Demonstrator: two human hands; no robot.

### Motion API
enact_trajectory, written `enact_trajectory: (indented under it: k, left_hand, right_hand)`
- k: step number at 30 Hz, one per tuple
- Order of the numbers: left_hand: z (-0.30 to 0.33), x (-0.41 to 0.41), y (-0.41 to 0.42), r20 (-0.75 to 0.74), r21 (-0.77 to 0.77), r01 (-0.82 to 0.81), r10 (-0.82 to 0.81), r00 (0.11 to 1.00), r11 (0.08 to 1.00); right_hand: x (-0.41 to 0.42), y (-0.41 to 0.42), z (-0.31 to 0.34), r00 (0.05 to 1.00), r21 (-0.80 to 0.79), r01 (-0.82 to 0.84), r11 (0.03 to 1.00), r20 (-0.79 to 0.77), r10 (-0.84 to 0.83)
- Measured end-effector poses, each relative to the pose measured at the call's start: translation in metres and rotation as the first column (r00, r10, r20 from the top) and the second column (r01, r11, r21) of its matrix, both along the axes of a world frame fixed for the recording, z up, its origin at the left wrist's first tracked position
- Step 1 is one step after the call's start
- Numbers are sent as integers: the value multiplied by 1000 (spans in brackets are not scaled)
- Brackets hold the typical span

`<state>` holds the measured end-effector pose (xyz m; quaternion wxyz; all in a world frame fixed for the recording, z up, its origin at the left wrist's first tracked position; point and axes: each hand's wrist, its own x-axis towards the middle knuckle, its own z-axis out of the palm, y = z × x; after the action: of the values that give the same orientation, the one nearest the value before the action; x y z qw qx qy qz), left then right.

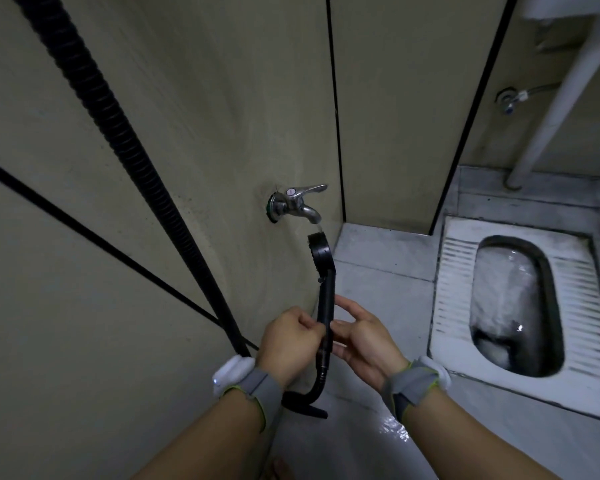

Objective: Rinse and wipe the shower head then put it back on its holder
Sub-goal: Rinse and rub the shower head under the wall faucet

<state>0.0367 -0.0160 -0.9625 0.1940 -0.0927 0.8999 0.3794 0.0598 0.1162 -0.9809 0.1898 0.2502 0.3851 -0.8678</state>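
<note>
A black shower head [321,252] points up under the spout of a chrome wall tap [297,202], and a thin stream of water falls onto its top edge. My left hand [288,341] grips the black handle from the left. My right hand [364,337] holds the handle from the right, thumb and fingers around it. The black ribbed hose [118,140] runs from the handle's base, loops low behind my left wrist, and climbs up the wall to the upper left. No holder is in view.
A squat toilet [513,303] sits in the floor at the right, with a white pipe [561,95] and a small valve [510,98] on the wall above it. The grey floor [378,427] is wet below my right wrist. Beige wall panels surround the tap.
</note>
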Motion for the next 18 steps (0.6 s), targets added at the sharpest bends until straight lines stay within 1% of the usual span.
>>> enact_trajectory:
  k: [2, 5, 9, 13, 18]
  left_hand:
    - [2, -13, 6, -1, 12, -76, 76, 997, 997]
    - [4, -34, 18, 32, 80, -178, 175, 984, 981]
    - [0, -53, 35, 30, 64, -188, 186, 982, 980]
    - [-8, -60, 45, 74, 86, -208, 202, 977, 974]
    - [-16, -69, 49, 61, 42, -188, 185, 981, 981]
  right_hand:
    - [-1, -1, -1, 1000, 9, -9, 1000, -6, 9]
    - [-2, -4, -2, 1000, 5, -2, 1000, -18, 2]
    - [-9, -3, -7, 999, -17, 43, 999, -15, -43]
    - [-17, 2, -14, 997, -54, 73, 996, 3, -72]
    - [-23, 3, -18, 996, -93, 92, 991, -1, -93]
